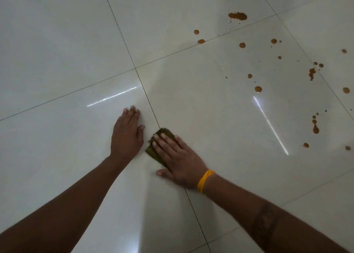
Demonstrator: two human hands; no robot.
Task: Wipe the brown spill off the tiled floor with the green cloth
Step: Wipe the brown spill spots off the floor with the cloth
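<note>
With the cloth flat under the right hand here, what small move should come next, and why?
Probably slide the right hand, pressing the green cloth, rightward toward the nearest brown spots. The cloth lies on clean tile beside the grout line, while the spill is scattered well to its right, untouched. The left hand rests flat on the floor as a brace.

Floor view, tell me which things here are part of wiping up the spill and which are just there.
Part of the job:
- green cloth, flat under the right hand
- brown spill, drops scattered away from the cloth
- tiled floor
- left hand, flat on the floor beside the cloth

Just there:
- yellow wristband on the right wrist
</note>
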